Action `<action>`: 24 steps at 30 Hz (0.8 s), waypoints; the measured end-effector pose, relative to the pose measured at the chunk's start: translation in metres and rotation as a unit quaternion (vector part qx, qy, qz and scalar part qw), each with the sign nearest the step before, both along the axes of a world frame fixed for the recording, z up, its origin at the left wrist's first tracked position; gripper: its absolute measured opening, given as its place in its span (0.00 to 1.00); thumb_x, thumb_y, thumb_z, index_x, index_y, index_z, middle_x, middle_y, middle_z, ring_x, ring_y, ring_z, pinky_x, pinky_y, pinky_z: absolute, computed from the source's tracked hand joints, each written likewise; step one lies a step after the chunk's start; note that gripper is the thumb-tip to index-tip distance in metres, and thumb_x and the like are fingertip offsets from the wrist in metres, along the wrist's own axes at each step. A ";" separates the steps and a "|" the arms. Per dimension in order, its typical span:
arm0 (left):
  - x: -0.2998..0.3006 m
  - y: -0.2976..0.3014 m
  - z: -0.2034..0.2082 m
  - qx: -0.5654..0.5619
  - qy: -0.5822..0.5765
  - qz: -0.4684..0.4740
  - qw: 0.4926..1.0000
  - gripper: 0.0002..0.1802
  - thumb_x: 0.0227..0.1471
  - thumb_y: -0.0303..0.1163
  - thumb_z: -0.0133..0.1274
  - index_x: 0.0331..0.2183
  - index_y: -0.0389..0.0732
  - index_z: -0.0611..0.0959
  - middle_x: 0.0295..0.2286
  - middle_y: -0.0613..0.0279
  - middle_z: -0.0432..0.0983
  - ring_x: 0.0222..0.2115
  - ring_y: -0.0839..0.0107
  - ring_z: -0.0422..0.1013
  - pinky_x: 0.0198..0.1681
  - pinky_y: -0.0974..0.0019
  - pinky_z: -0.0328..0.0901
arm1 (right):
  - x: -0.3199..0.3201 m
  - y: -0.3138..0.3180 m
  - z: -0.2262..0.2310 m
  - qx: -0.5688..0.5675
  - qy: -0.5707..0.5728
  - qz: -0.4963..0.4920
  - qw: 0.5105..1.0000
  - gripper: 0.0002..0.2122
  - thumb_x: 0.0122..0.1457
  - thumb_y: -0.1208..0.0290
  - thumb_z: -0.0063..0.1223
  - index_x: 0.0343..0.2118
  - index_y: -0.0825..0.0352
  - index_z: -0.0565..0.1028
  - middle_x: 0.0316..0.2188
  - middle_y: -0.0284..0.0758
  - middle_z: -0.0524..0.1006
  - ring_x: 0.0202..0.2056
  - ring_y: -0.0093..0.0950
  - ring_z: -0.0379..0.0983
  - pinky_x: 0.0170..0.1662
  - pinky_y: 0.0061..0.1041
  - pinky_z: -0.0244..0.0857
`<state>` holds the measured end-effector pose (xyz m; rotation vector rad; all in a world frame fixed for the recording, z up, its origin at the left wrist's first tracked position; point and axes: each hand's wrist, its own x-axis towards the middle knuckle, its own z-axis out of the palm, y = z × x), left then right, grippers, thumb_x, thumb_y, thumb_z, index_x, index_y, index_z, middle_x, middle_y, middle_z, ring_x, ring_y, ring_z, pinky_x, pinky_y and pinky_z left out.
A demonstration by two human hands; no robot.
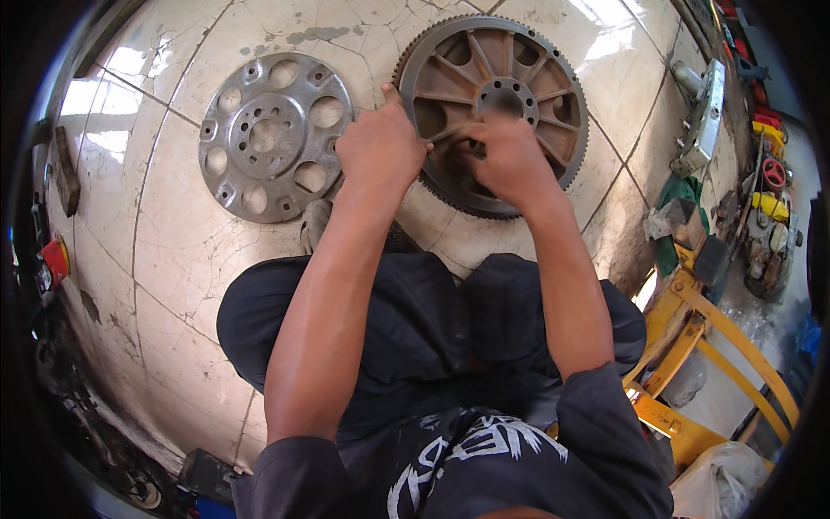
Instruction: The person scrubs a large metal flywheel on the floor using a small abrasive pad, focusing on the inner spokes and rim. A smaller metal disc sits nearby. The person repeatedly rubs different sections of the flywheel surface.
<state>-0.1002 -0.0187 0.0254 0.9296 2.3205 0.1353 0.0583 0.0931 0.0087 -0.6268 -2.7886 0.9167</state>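
On the tiled floor lies a rust-brown flywheel [484, 52] with a toothed outer rim, ribs like spokes and a bolt-holed hub whose middle is blurred. My left hand [380, 143] is at its left edge, index finger stretched along the teeth and thumb apart near the rim; its other fingers are hidden. My right hand [506, 160] is over the lower part of the flywheel, just below the hub, with fingers curled in. Whatever they may hold cannot be made out. Left of my left hand lies a flat grey metal disc [298, 130] with large round holes and smaller bolt holes.
A wooden block [67, 171] and a red and yellow packet [55, 262] lie at the far left. On the right are a silvery metal part [702, 121], a yellow metal frame [683, 333], machine parts [769, 233] and a clear plastic bag [722, 480].
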 end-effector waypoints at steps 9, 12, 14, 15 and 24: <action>-0.002 0.000 -0.002 0.010 -0.010 0.008 1.000 0.51 0.50 0.48 0.71 0.69 0.42 0.68 0.40 0.41 0.85 0.46 0.44 0.81 0.47 0.45 0.76 | -0.004 -0.015 -0.008 -0.014 0.029 0.034 0.999 0.08 0.55 0.79 0.62 0.38 0.70 0.82 0.36 0.44 0.80 0.41 0.48 0.79 0.44 0.42 0.74; -0.002 -0.002 -0.006 0.017 -0.010 0.005 1.000 0.51 0.51 0.48 0.71 0.69 0.42 0.67 0.41 0.41 0.85 0.46 0.44 0.81 0.47 0.45 0.76 | -0.002 -0.013 -0.014 0.010 0.065 0.063 0.996 0.10 0.54 0.80 0.61 0.40 0.70 0.81 0.36 0.44 0.80 0.39 0.48 0.79 0.43 0.44 0.74; -0.001 -0.001 -0.005 0.022 0.001 0.006 1.000 0.51 0.52 0.48 0.70 0.70 0.41 0.66 0.42 0.41 0.84 0.46 0.43 0.81 0.48 0.45 0.76 | 0.000 -0.011 -0.016 0.020 0.076 0.074 0.994 0.11 0.53 0.81 0.60 0.41 0.70 0.81 0.36 0.45 0.80 0.39 0.49 0.79 0.43 0.44 0.74; 0.000 -0.001 -0.006 0.021 -0.004 0.010 1.000 0.52 0.52 0.48 0.70 0.70 0.41 0.66 0.42 0.41 0.84 0.46 0.43 0.81 0.48 0.45 0.76 | 0.002 -0.012 -0.016 0.021 0.066 0.071 0.995 0.12 0.53 0.81 0.60 0.41 0.70 0.81 0.36 0.46 0.80 0.39 0.49 0.79 0.43 0.44 0.74; -0.001 0.001 -0.008 0.014 -0.030 -0.005 0.999 0.52 0.53 0.43 0.69 0.69 0.32 0.64 0.45 0.43 0.84 0.47 0.49 0.82 0.47 0.51 0.77 | -0.009 0.003 -0.010 0.013 -0.057 0.099 0.993 0.17 0.49 0.83 0.56 0.44 0.69 0.82 0.34 0.51 0.82 0.39 0.51 0.80 0.45 0.45 0.74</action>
